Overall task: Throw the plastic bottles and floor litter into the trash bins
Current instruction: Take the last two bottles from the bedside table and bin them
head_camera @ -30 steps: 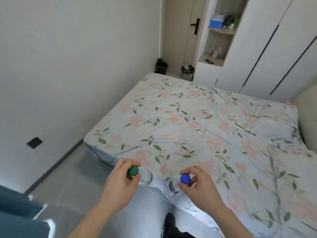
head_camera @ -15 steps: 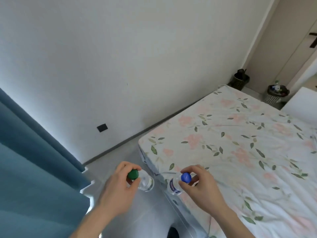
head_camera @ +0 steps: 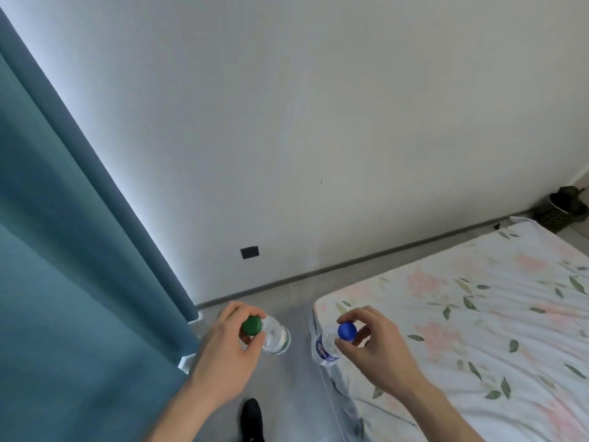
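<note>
My left hand (head_camera: 223, 355) grips a clear plastic bottle with a green cap (head_camera: 275, 336) by its neck, hanging over the grey floor. My right hand (head_camera: 379, 352) pinches a clear bottle with a blue cap (head_camera: 325, 346) at its top, held above the bed's near corner. A dark mesh trash bin (head_camera: 561, 210) stands far right against the wall, beyond the bed; only part of it shows.
A bed with a floral sheet (head_camera: 478, 314) fills the lower right. A teal curtain (head_camera: 63, 266) covers the left. A narrow strip of grey floor (head_camera: 287, 291) runs along the white wall between them. My dark shoe (head_camera: 251, 419) is below.
The view has swung left: the wardrobe, door and second bin have left the frame, and the curtain now fills the left. Both hands still hold their bottles the same way.
</note>
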Available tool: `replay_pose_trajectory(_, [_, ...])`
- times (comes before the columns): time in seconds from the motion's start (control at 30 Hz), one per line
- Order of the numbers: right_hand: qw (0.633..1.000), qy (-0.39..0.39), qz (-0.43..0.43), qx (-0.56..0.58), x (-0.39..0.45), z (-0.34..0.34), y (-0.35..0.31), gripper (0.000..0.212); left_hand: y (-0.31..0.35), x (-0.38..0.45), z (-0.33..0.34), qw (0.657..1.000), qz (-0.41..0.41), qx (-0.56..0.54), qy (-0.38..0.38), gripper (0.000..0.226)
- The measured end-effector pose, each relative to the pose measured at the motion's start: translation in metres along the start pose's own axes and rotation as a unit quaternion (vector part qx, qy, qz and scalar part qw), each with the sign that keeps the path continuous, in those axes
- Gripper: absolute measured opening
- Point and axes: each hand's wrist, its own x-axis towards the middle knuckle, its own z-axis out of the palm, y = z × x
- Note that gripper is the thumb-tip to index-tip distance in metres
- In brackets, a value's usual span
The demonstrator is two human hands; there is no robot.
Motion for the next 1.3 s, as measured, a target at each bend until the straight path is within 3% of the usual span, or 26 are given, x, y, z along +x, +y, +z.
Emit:
replay_pose_trajectory(0.43, [0.994, 0.075, 0.075, 0.031, 0.155, 0.021, -0.040, 0.022, -0.023, 0.226, -0.047, 0.990, 0.085, 0.030, -0.108, 0.020])
replay_pose_trajectory(1.0, [0.975, 0.141, 0.154, 0.072, 0.392, -0.053, -0.013, 0.022, 0.049, 0.503, 0.014, 0.963, 0.171, 0.049, -0.204, 0.016])
replay_pose_trajectory(1.3, [0.936, 0.249, 0.234, 0.083, 0.449, -0.097, 0.016, 0.021, 0.106, 0.626, 0.086, 0.911, 0.260, 0.047, -0.315, 0.021])
